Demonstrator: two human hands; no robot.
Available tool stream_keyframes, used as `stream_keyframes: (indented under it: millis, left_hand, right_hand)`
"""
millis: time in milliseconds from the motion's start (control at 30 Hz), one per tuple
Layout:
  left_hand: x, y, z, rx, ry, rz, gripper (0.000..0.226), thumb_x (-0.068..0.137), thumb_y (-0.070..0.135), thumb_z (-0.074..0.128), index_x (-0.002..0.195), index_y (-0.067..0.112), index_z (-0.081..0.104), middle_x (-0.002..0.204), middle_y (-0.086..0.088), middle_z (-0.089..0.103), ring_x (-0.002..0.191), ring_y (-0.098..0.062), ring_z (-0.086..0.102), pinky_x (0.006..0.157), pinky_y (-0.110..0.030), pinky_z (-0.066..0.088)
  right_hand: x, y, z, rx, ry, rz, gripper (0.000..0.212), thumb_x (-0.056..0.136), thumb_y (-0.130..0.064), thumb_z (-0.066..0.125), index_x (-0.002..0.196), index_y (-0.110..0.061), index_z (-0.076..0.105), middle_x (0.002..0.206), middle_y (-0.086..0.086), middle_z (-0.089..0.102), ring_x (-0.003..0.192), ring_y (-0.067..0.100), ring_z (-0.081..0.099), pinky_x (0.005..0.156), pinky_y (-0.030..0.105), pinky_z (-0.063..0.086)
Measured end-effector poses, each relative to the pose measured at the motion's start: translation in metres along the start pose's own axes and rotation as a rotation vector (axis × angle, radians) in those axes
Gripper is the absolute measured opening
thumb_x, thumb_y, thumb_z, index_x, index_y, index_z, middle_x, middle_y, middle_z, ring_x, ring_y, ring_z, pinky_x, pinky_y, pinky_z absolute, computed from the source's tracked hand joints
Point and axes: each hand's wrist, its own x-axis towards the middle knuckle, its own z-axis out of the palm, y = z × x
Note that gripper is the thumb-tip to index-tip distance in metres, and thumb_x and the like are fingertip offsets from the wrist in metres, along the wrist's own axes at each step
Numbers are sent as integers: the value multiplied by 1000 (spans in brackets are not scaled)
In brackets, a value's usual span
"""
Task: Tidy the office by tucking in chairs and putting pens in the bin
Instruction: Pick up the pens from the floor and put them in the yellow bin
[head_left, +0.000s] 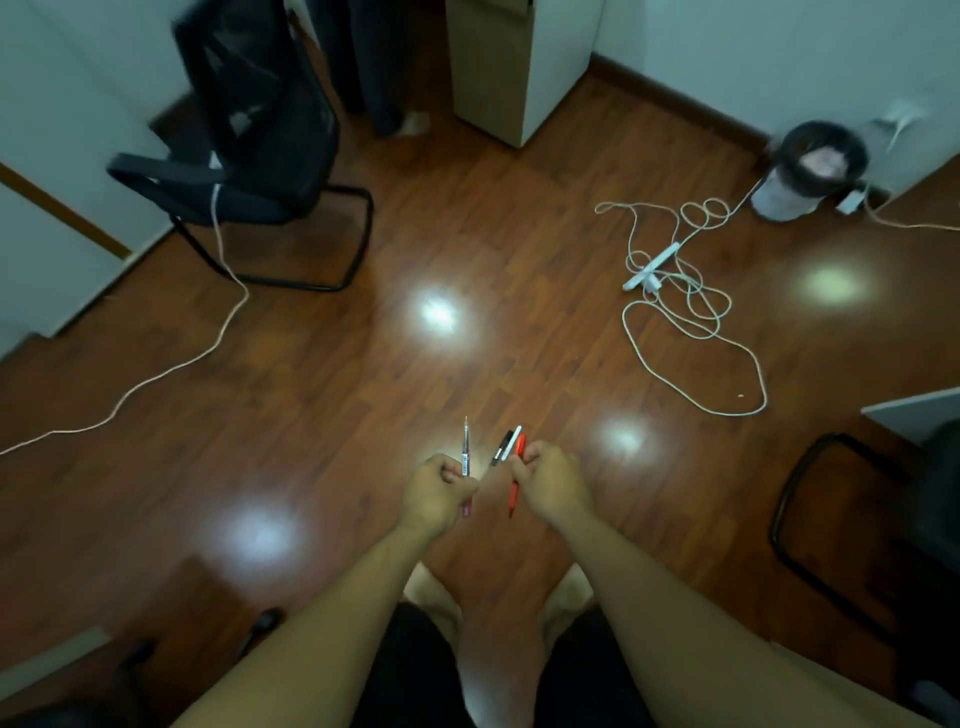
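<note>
My left hand (438, 491) is closed around a clear pen with a pink end (465, 451), tip pointing away from me. My right hand (551, 480) grips a bunch of three pens (511, 447): one red, one black, one white. Both hands hover close together over the wooden floor. The bin (810, 169), round with a dark liner, stands at the far right by the wall. A black mesh chair (260, 130) stands at the far left, beside a white desk. A second black chair (893, 525) shows partly at the right edge.
A white power strip (652, 267) with tangled cable lies on the floor between me and the bin. Another cable (171, 366) trails across the floor from the left chair. A cardboard-coloured cabinet (493, 67) stands at the back. A person's legs stand behind the left chair.
</note>
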Motion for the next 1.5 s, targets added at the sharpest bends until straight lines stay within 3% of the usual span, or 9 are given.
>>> stream_keyframes:
  millis: [100,233,367,567,733,800,967,1367,1500]
  left_hand:
    - [-44,3,-38,-10,21,32,11,71,13,75,75,12,65,50,2,64,63,-39,75,74,-57,65]
    - [-76,-23,-84,-21,105,78,8,68,19,74,67,18,66,51,0,65,66,-34,79,72,-53,66]
    - [-124,-42,-123,-111,253,100,7,74,11,74,69,14,70,54,-2,69,63,-27,79,75,-45,68]
    - [-170,-118,-149,-351,417,54,9,74,9,74,79,16,73,66,-20,63,60,-35,69,71,-59,67]
    - [-262,-148,-155,-588,632,-10,7,94,-8,70,99,-5,68,71,-10,60,50,-15,65,56,-33,62]
    - [-289,-176,-152,-643,737,-46,12,94,-5,73,105,-6,69,80,-17,67,50,-10,69,52,-26,61]
    - [-364,-241,-131,-851,932,-123,11,94,6,79,104,6,74,88,-17,78,86,-35,81,76,-45,69]
    - [-531,-403,-98,-1082,1249,-187,15,99,12,75,112,6,70,99,-15,78,83,-28,80,68,-24,62]
    - [-587,-469,-88,-1148,1306,-229,20,99,8,75,116,1,68,108,-20,75,81,-26,77,66,-25,64]
  right_hand:
    - [-36,-33,-5,-28,-5,-74,31,91,-42,70,80,-14,62,73,4,73,77,32,71,74,40,58]
    - [-74,-76,1,-134,-71,-216,33,89,-48,68,73,-21,57,74,5,73,77,33,69,74,41,58]
    - [-104,-117,14,-263,-145,-390,32,92,-47,68,80,-18,62,77,5,73,81,33,67,68,39,51]
    - [-152,-159,39,-369,-280,-625,34,95,-43,70,76,-18,57,70,0,68,75,28,64,65,38,49]
    - [-212,-186,74,-412,-429,-919,30,98,-35,73,77,-21,57,59,-8,58,57,4,52,57,23,34]
    - [-240,-188,93,-438,-495,-1016,31,98,-34,73,75,-22,55,57,-8,55,55,0,50,58,24,34]
    - [-315,-177,144,-532,-661,-1124,27,97,-39,72,80,-19,63,71,-3,68,68,19,58,70,34,41]
    - [-536,-118,245,-617,-1016,-1341,22,99,-48,69,89,-28,72,75,-9,75,72,4,69,69,32,55]
    - [-608,-87,293,-649,-1119,-1340,21,100,-48,69,89,-31,72,72,-6,75,66,9,73,71,43,64]
